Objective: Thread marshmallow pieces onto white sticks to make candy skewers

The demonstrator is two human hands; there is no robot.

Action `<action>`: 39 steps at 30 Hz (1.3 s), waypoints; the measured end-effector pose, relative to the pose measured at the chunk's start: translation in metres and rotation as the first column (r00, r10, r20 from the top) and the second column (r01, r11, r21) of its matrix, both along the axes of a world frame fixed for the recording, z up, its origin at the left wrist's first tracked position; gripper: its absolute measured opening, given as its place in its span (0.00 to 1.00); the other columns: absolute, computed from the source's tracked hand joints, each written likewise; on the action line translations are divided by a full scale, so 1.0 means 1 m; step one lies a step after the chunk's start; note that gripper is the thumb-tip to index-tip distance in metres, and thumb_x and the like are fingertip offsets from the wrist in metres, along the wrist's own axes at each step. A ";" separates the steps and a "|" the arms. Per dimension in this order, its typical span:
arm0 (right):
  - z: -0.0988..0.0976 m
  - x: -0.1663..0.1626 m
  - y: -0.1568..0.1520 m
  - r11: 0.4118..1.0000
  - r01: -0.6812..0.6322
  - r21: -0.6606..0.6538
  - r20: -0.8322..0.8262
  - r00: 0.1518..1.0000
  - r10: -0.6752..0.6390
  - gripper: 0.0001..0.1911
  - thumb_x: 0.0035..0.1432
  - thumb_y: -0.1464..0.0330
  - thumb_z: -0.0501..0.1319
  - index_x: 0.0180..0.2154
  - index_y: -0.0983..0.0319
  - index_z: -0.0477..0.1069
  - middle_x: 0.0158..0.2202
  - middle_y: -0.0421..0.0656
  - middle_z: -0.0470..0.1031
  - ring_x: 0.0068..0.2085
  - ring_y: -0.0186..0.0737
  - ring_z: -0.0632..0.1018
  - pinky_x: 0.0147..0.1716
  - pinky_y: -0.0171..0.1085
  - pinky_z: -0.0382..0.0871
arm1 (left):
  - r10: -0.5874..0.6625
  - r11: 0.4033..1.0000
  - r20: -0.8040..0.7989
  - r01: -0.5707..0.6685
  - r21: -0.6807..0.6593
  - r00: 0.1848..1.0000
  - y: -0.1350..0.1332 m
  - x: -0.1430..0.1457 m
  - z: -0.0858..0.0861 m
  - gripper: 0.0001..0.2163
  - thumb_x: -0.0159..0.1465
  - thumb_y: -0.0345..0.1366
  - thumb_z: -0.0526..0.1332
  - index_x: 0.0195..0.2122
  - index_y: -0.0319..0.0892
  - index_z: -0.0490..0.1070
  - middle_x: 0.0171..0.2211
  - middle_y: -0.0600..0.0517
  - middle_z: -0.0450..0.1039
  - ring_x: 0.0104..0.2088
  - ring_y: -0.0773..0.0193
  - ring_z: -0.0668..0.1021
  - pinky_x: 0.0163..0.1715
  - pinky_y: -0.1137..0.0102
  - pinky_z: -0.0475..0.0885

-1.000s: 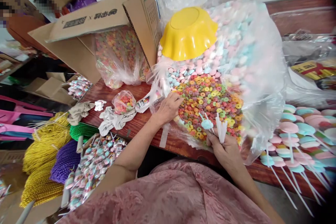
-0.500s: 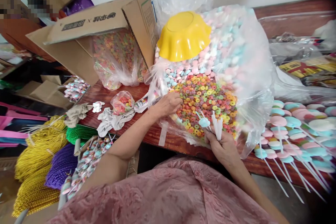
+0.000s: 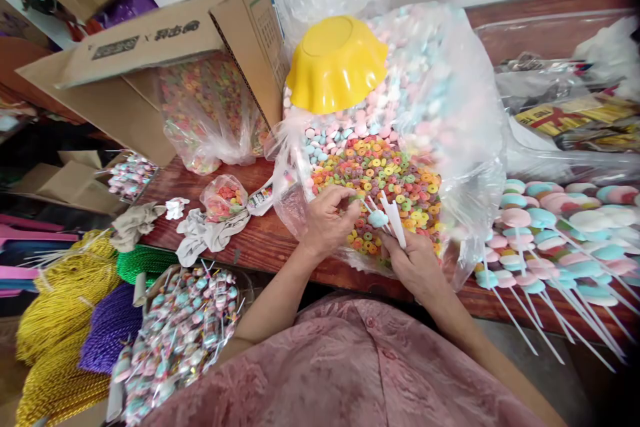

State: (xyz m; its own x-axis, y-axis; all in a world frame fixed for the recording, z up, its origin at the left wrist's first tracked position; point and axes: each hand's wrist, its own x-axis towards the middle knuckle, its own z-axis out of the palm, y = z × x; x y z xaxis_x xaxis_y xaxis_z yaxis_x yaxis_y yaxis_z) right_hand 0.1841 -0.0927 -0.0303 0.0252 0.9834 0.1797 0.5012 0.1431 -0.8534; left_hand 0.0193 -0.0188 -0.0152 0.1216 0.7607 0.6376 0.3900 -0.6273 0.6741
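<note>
Place: small candy workshop | table (image 3: 270, 233) heaped with loose ring sweets (image 3: 370, 167) | cardboard box (image 3: 150, 47) (bag of sweets (image 3: 215, 100) partly inside) | crowded candy sticks (image 3: 555, 240) | bundles of yellow and purple cord (image 3: 65, 280)

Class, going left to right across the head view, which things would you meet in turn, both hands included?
Yellow cords, crumpled white paper, small bag of colorful candy, left hand, right hand holding white sticks, stacked marshmallows on sticks.

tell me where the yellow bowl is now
In the head view, upper middle, the yellow bowl sits upside down on the pink and blue candies, just right of the cardboard box.
</note>
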 end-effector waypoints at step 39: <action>0.010 0.034 -0.023 0.990 -0.048 -0.130 0.040 0.998 0.054 0.23 0.67 0.60 0.54 0.20 0.60 0.64 0.17 0.38 0.67 0.21 0.35 0.67 0.23 0.35 0.59 | -0.127 0.889 0.490 0.318 -0.329 0.863 -0.005 0.024 -0.009 0.06 0.54 0.31 0.70 0.34 0.41 0.81 0.36 0.50 0.77 0.37 0.66 0.78 0.35 0.73 0.77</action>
